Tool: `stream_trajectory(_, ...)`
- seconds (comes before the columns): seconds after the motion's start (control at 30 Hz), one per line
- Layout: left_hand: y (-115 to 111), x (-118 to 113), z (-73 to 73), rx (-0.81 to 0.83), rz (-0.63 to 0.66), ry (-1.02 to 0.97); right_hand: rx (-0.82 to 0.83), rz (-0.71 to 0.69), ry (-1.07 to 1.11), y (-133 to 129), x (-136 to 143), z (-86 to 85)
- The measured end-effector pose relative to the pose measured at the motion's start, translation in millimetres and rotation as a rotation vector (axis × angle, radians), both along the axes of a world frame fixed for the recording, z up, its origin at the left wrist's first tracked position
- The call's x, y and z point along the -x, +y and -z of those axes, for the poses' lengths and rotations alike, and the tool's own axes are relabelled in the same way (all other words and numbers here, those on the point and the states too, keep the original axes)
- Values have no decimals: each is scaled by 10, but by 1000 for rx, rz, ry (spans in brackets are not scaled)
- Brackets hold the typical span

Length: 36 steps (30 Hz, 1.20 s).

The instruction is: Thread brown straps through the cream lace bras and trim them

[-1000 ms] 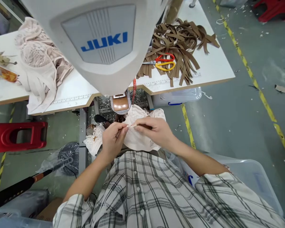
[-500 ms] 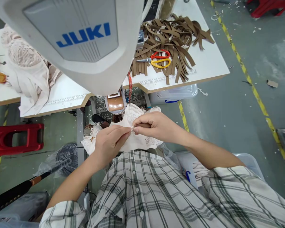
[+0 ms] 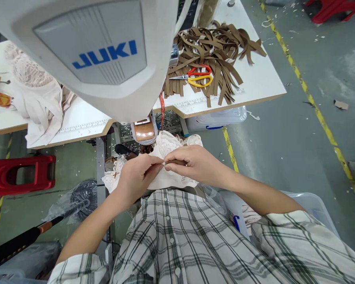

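A cream lace bra lies across my lap, below the sewing machine head. My left hand is closed, its thumb and forefinger pinching the fabric near the middle of the bra. Opposite it, my right hand is closed in a pinch on a short brown fabric strip. The fingertips of both hands meet, and what lies right between them is too small to make out. Lace parts of the bra show on either side of my hands.
Above my hands looms the JUKI sewing machine. Brown strips are heaped on the white table, with red-and-yellow scissors on them. More cream garments lie left. A red stool and plastic bin stand nearby.
The view has shifted slightly. Both hands remain together over the bra, and the brown strip in my right fingers lies a little lower and flatter.
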<state>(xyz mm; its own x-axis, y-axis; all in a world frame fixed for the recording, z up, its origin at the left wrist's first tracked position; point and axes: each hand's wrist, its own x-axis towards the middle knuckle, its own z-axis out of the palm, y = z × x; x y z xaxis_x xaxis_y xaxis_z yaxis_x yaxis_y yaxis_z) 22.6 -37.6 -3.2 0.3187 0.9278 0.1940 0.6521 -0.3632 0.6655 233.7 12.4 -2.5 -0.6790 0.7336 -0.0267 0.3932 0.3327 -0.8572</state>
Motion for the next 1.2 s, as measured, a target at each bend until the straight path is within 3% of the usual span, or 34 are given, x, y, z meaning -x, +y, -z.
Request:
stream_trajectory(0.13,32,-3,-34,52,51,144,-134,-3,-65,-39,33,20)
stream_trajectory(0.23,23,-44,-53,-2,-9,187,-346,56,-61,-65,71,23)
stream_trajectory(0.33,25,-73,-69,44,-71,135,-516,112,-27,28,134,-16)
stream_trajectory(0.4,57,-43,-64,42,-148,112,-490,77,1,192,202,-61)
stream_trajectory(0.5,147,110,-3,-127,-237,192,-355,3,8,498,332,-129)
stream_trajectory(0.63,284,400,148,-482,-63,366,-318,-35,-113,723,480,-201)
stream_trajectory(0.7,340,510,209,-582,11,405,-322,-33,-155,740,521,-236)
stream_trajectory(0.87,426,590,218,-511,91,451,-285,-34,-185,734,529,-306)
stream_trajectory(1.0,382,480,90,-435,51,547,-354,31,-168,657,471,-195)
stream_trajectory(1.2,339,405,-52,-399,10,646,-736,320,-7,381,436,198)
